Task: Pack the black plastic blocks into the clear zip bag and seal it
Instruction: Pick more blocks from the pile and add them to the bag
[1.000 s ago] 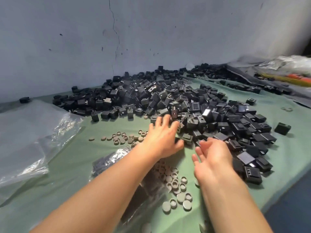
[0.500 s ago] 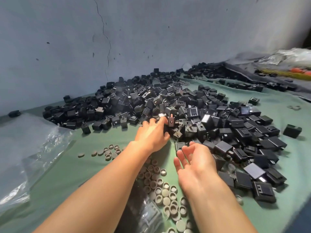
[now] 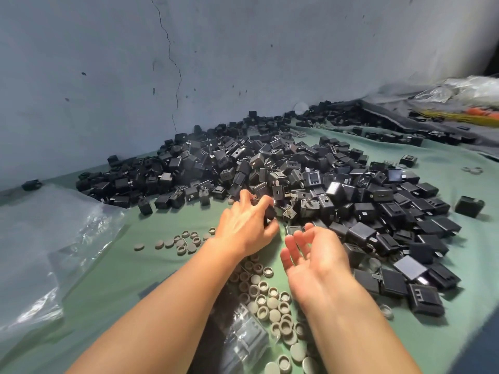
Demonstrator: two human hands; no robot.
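So the left hand (image 3: 247, 228) is at the near edge of the big heap of black blocks (image 3: 324, 184) in the middle of the frame, with fingers and thumb curled round one block (image 3: 270, 213). The right hand (image 3: 316, 257) sits just beside it, lower centre, palm turned up, fingers loose, holding nothing. The clear zip bag (image 3: 243, 344) lies bottom centre between the forearms with some dark blocks inside, next to a scatter of grey round caps (image 3: 270, 300) on the green cloth (image 3: 129, 279). A crinkly clear plastic sheet (image 3: 40, 252) fills the left edge
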